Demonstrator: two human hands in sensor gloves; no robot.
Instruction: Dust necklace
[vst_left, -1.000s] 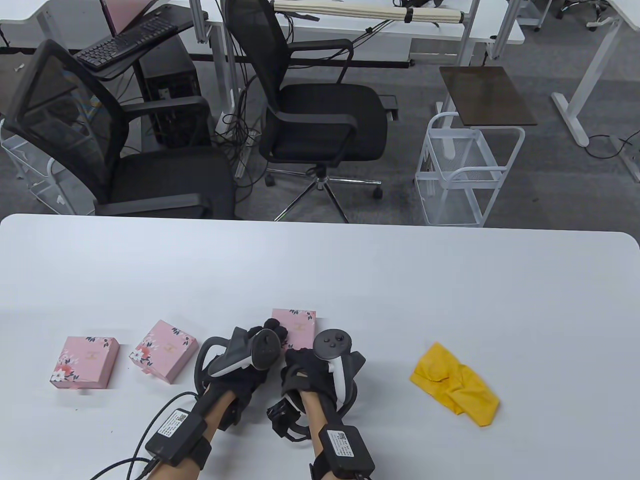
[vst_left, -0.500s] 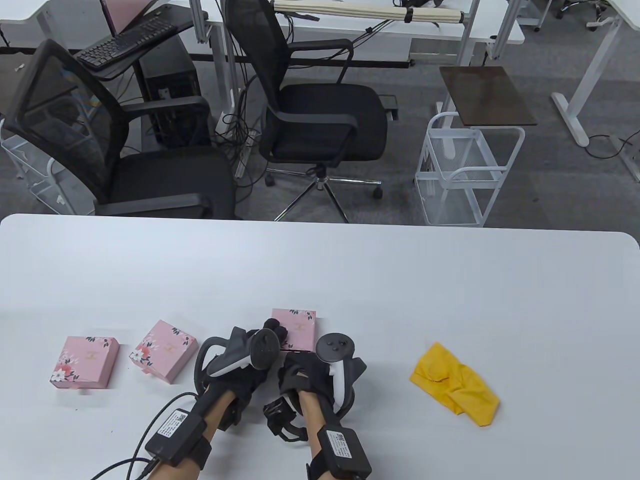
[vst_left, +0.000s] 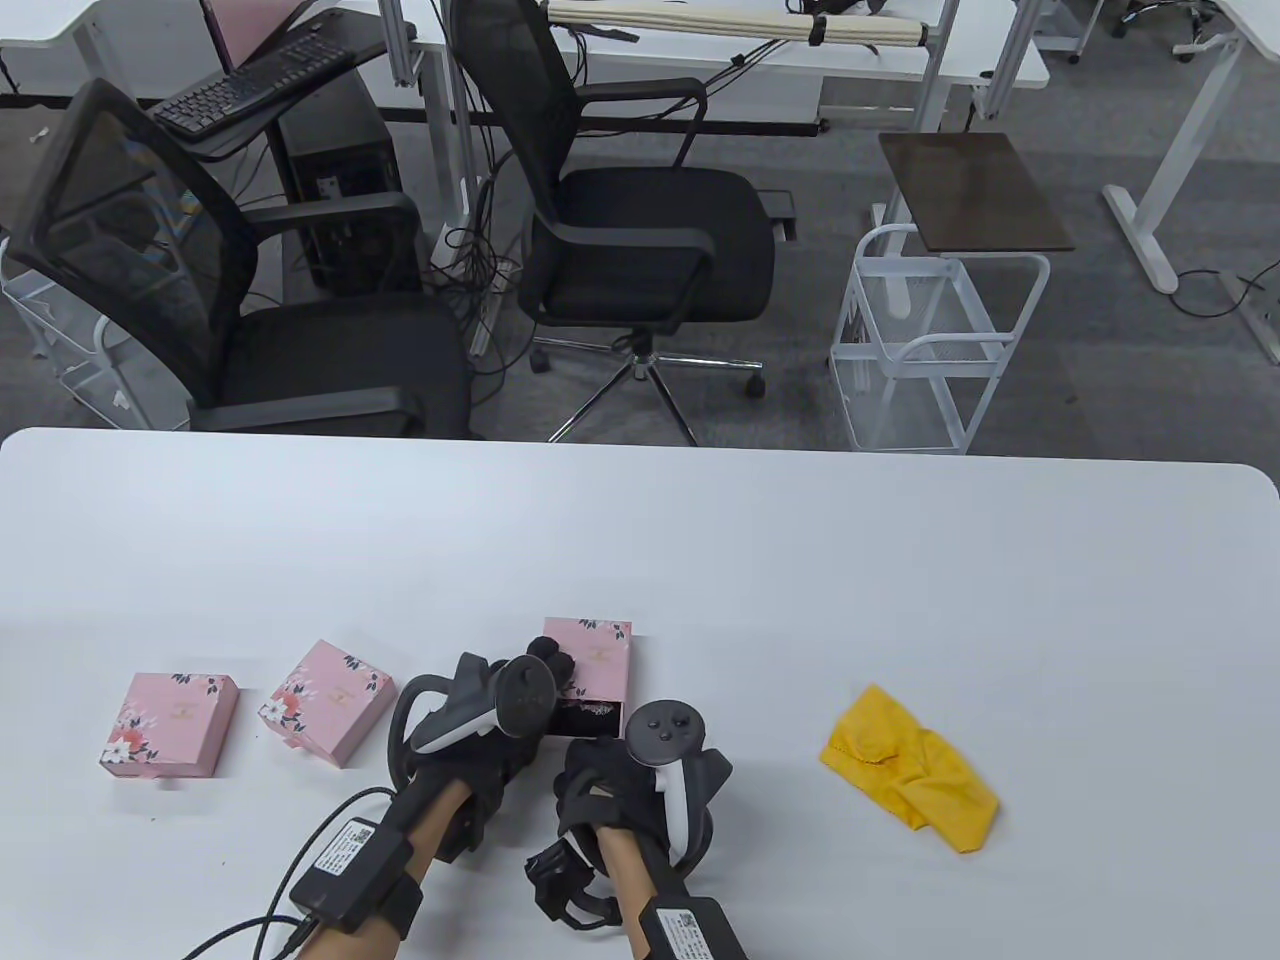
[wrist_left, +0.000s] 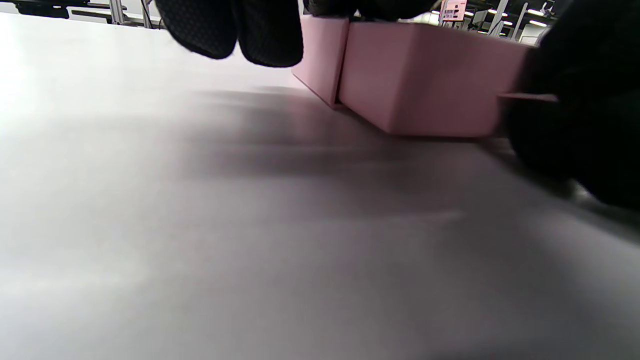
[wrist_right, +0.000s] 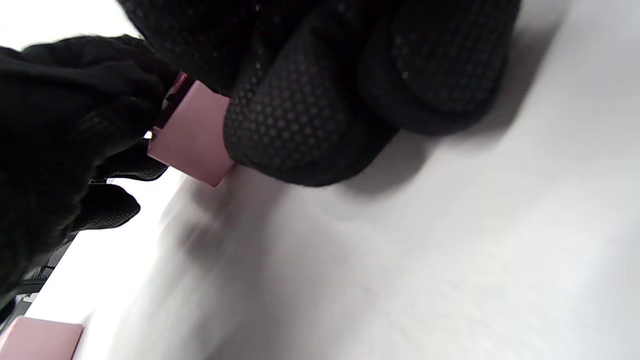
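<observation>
Table view: my left hand (vst_left: 500, 700) pins box sleeve (vst_left: 595, 650), fingers curled on it; right hand (vst_left: 610, 775) pinches drawer (vst_left: 590, 718). Risk: hard tug spills necklace.

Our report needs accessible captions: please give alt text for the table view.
Two gloved hands slide a drawer out of a pink box on a white table; two more pink boxes lie left, a yellow cloth right.

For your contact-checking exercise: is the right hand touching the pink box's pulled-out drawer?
Touching. In the right wrist view the right hand's gloved fingers press directly against the pink drawer, with no gap between them.
</observation>
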